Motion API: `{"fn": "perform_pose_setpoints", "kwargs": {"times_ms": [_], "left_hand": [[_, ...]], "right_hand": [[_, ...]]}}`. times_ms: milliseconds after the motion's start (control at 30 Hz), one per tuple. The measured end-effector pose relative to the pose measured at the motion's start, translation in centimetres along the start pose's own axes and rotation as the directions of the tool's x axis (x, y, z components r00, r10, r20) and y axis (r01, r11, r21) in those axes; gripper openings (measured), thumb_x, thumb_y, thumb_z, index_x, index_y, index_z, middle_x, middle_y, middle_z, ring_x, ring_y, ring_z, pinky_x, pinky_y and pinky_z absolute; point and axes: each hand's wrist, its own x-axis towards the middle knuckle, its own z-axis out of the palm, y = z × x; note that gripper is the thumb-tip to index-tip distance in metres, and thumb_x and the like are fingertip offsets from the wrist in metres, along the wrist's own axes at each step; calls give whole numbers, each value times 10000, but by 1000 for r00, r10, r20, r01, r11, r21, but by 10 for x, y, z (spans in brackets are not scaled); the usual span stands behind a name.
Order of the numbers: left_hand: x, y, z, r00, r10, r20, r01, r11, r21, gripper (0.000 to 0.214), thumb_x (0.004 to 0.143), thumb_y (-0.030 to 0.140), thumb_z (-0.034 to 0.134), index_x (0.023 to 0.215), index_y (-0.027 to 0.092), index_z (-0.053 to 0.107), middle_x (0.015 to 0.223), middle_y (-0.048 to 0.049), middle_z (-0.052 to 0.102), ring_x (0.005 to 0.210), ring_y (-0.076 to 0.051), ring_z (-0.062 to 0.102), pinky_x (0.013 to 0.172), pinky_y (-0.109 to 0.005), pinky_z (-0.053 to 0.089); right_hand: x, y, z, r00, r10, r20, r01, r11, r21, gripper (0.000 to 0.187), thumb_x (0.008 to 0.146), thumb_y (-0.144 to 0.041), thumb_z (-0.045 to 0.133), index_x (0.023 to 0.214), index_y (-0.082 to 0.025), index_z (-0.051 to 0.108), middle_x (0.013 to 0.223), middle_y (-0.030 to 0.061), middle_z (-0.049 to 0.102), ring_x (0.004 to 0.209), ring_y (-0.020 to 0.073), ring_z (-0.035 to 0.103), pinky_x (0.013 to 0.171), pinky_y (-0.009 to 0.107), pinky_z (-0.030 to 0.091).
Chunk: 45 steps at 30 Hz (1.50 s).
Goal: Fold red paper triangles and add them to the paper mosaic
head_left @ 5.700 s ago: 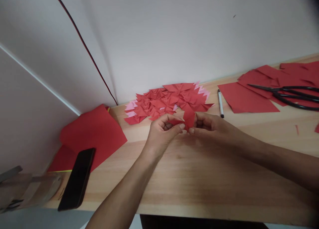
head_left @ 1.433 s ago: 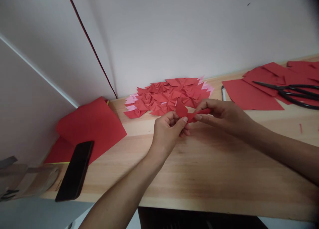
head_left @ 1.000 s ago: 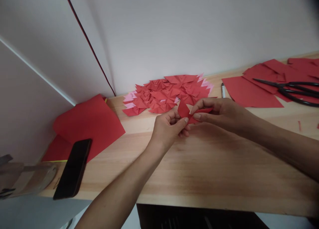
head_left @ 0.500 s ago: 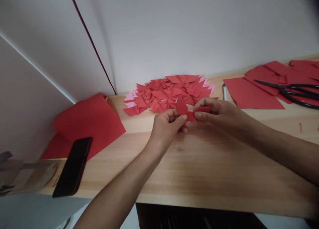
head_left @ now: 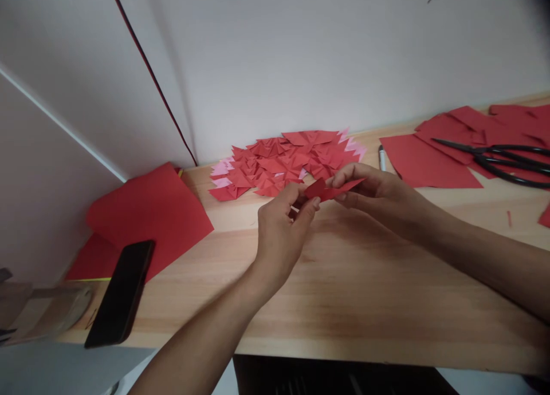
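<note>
Both of my hands grip one small folded red paper piece [head_left: 327, 192] above the middle of the table. My left hand [head_left: 286, 226] pinches its left side between thumb and fingers. On the right side, my right hand [head_left: 373, 190] has thumb and fingertips closed on the paper. The piece is tilted, with pointed flaps toward both sides. Just behind my hands, overlapping folded red paper pieces [head_left: 292, 163] lie in a heap, with zigzag-edged pink paper [head_left: 222, 168] showing at the ends.
Black scissors [head_left: 494, 154] lie on cut red sheets [head_left: 425, 160] at the right, beside a white marker [head_left: 382, 159]. A dark phone [head_left: 122, 292] rests partly on large red paper [head_left: 163, 212] at the left. The wooden table [head_left: 344, 303] meets the wall [head_left: 309, 57] behind.
The red piece has tipped, so its left flap no longer stands up and it looks flatter. My left wrist has turned slightly. The whole view has shifted a little.
</note>
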Motion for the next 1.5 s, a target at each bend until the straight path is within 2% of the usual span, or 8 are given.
{"fn": "perform_pose_setpoints", "kwargs": {"times_ms": [333,533,667,867,1033,1267,1367,1500], "left_hand": [[-2,4,0,999,48,-24,-47,998,37,59,842,196,654,813,212,702,739,1,679,655,-126,587,621,-237,417],[1,-2,2,996,-72,56,74,997,-20,56,836,225,652,798,185,659,681,0,661,597,-113,568,580,-226,421],[2,-4,4,989,-104,106,115,989,-98,84,845,222,639,775,176,636,677,0,657,578,-104,560,588,-226,431],[-3,-2,1,997,70,-17,-69,994,91,69,855,221,648,886,234,708,808,-7,695,684,-133,589,657,-249,440],[-6,-4,-2,974,208,-88,-187,962,200,184,877,212,621,1007,284,731,896,-22,717,770,-163,609,712,-271,451],[-6,-9,2,942,333,-41,-307,906,292,160,864,188,635,984,247,723,856,-6,729,704,-127,631,658,-240,479],[-4,-7,5,968,248,-34,-234,945,229,93,848,169,649,909,214,702,777,13,711,657,-104,626,611,-213,477],[0,-5,6,1000,0,-12,0,1000,20,26,825,200,666,831,175,667,698,13,672,591,-95,601,561,-207,465]], "right_hand": [[-1,-1,-1,998,-57,39,58,998,-29,231,783,-433,748,876,-245,651,933,21,682,854,189,633,741,333,491],[-2,-2,-1,1000,28,2,-28,997,-71,274,731,-470,772,810,-240,646,708,-20,640,630,145,565,568,282,413],[-1,-1,-1,1000,6,-14,-7,997,-74,254,733,-454,770,800,-241,650,716,-25,630,647,137,558,583,278,410],[-2,-4,2,998,53,-19,-53,998,-23,302,728,-468,772,877,-275,595,766,-11,632,697,174,573,584,302,430],[-4,-8,5,986,149,-68,-153,987,-57,333,732,-472,762,690,-231,536,589,-37,506,536,116,438,481,265,336],[-6,-10,6,1000,10,14,-9,1000,-24,211,797,-419,713,826,-221,648,711,-26,567,626,117,484,565,262,391],[-5,-9,5,999,-45,19,45,999,-29,166,811,-369,710,808,-214,652,715,-29,560,634,111,476,569,255,379],[-5,-8,4,996,-84,28,85,996,-17,132,808,-332,718,834,-214,664,733,-27,573,643,112,488,573,252,383]]}}
